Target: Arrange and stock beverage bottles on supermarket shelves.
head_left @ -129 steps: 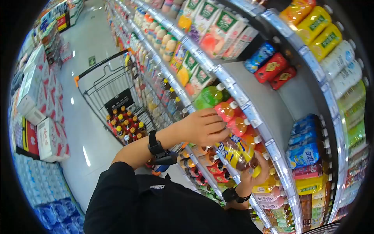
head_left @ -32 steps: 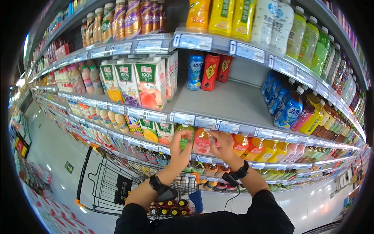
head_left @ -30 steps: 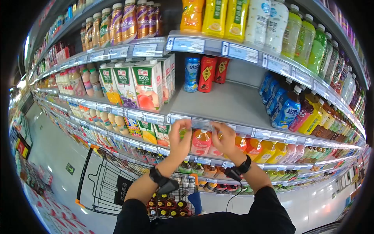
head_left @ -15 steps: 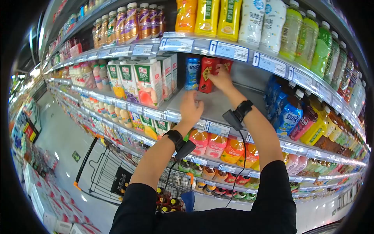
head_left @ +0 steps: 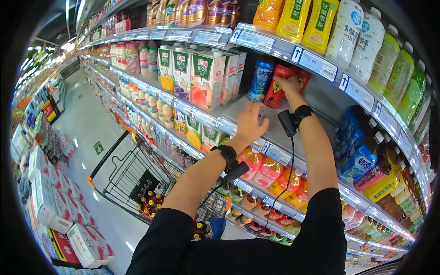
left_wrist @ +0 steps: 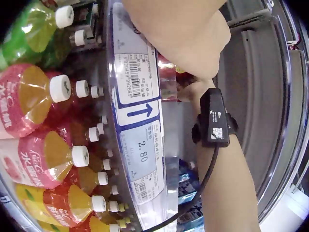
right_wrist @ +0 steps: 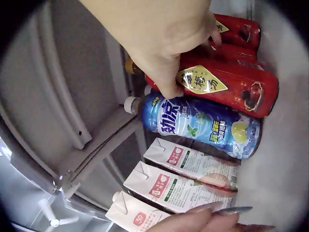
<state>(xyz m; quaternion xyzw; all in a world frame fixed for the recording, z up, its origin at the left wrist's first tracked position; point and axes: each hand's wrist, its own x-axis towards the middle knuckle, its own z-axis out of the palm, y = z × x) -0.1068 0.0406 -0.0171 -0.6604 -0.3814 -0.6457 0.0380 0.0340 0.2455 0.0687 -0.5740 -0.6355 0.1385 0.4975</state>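
On the middle shelf (head_left: pixel 238 107), my right hand (head_left: pixel 288 85) grips a red bottle (head_left: pixel 275 94) with a yellow diamond label. The right wrist view shows the thumb of that hand (right_wrist: pixel 159 38) against the upper part of the red bottle (right_wrist: pixel 231 87). Beside it stands a blue bottle (head_left: pixel 261 81), and more red bottles (right_wrist: pixel 236 31) are on its other side. My left hand (head_left: pixel 249 123), holding nothing, is over the shelf's front edge with its fingers loosely bent, in front of the blue bottle; its fingers (right_wrist: pixel 207 220) show near the cartons.
Juice cartons (head_left: pixel 206 80) stand to the left. Blue bottles (head_left: pixel 360 158) stand to the right. Pink bottles (head_left: pixel 268 173) fill the shelf below, and a price-label rail (head_left: pixel 277 153) runs along the edge. A cart (head_left: pixel 133 172) with several bottles is at lower left.
Both hands have gone from the lower row of bottles up to the middle shelf. My right hand has taken hold of the red bottle. The head view has turned, shifting the shelves rightward.
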